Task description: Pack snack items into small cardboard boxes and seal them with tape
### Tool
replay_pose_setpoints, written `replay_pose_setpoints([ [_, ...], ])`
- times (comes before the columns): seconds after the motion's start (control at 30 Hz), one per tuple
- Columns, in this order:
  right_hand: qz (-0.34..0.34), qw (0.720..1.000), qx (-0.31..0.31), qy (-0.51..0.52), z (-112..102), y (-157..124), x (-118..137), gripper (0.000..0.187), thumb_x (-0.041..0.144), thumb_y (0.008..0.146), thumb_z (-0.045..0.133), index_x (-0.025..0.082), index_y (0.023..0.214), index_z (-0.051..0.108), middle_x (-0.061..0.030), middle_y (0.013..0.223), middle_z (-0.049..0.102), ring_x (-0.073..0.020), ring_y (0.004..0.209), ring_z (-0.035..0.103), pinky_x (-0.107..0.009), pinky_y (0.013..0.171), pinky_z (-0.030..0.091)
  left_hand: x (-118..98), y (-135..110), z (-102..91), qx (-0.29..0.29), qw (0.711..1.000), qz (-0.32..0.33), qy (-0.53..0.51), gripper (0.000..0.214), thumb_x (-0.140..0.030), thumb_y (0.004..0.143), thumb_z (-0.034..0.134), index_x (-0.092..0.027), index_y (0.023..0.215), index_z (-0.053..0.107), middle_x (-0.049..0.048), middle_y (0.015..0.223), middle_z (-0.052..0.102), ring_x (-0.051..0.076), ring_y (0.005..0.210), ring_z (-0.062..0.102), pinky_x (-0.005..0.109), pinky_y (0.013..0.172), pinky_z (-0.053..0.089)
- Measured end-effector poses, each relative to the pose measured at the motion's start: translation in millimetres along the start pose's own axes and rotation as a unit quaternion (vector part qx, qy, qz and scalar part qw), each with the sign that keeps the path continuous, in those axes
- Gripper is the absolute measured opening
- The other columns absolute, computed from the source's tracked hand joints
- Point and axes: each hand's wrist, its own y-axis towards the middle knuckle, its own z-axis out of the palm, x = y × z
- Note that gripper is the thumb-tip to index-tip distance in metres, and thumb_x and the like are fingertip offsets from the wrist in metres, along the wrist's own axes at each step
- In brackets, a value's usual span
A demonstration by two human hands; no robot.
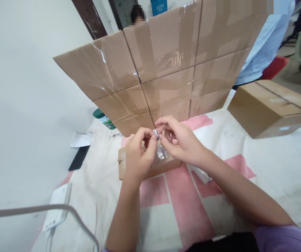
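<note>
My left hand (141, 148) and my right hand (177, 138) meet fingertip to fingertip above a low cardboard box (163, 168). Between them is a small whitish piece (155, 132), pinched by the left thumb and forefinger and touched by the right fingertips. Its kind is too small to tell. Just beneath the fingers, a clear plastic bag (161, 153) with shiny bits in it lies on the box. My left hand hides part of the box.
A tall panel of taped cardboard (166, 84) stands behind my hands. A large carton (271, 108) is at the right, with a person in a blue shirt (260, 52) beyond. At left lie a green tub (104, 118), a dark phone-like slab (79, 158), a white power strip (57, 206) and a grey cable (35, 209).
</note>
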Motion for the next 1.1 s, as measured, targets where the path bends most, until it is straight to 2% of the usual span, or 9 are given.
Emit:
replay_pose_setpoints([
  [0.23,-0.014,1.0,-0.003,-0.007,0,0,-2,0.032,0.014,0.091,0.056,0.024,0.121,0.049,-0.0003,0.097,0.068,-0.0114,0.067,0.055,-0.025,0.061,0.039,1,0,0.0,0.009,0.999,-0.021,-0.022,0.01,-0.022,0.095,0.059,-0.023,0.084,0.057,-0.0053,0.074,0.061,0.012,0.069,0.053,0.03,0.071,0.038],
  [0.7,0.003,1.0,0.001,-0.018,-4,1,-1,0.032,0.015,0.09,0.056,0.024,0.12,0.05,-0.0006,0.099,0.069,-0.0112,0.063,0.052,-0.025,0.061,0.04,5,-1,0.9,0.012,0.999,-0.029,-0.024,0.01,-0.022,0.096,0.058,-0.023,0.086,0.057,-0.0047,0.076,0.06,0.012,0.07,0.053,0.029,0.072,0.038],
  [0.87,-0.001,0.999,-0.002,-0.035,-4,1,-1,0.031,0.016,0.091,0.055,0.023,0.12,0.05,-0.001,0.096,0.068,-0.012,0.064,0.053,-0.026,0.064,0.041,5,0,-2.6,-0.01,0.996,-0.06,-0.066,0.012,-0.025,0.098,0.057,-0.022,0.086,0.057,-0.0037,0.076,0.058,0.011,0.07,0.054,0.027,0.068,0.04],
  [1.0,0.01,0.998,-0.003,-0.058,-11,3,-3,0.029,0.016,0.09,0.053,0.022,0.119,0.052,-0.0009,0.096,0.068,-0.0126,0.066,0.055,-0.026,0.065,0.042,7,2,-7.4,-0.018,0.993,-0.079,-0.086,0.013,-0.027,0.099,0.057,-0.022,0.087,0.058,-0.0032,0.077,0.058,0.011,0.071,0.054,0.026,0.068,0.041],
  [1.1,0.034,0.994,-0.006,-0.107,-23,9,-12,0.023,0.013,0.088,0.054,0.021,0.109,0.058,-0.0008,0.093,0.069,-0.0137,0.069,0.058,-0.026,0.066,0.041,8,2,-7.6,-0.017,0.99,-0.089,-0.11,0.015,-0.028,0.099,0.056,-0.022,0.087,0.058,-0.0033,0.075,0.057,0.011,0.068,0.052,0.026,0.066,0.04],
])
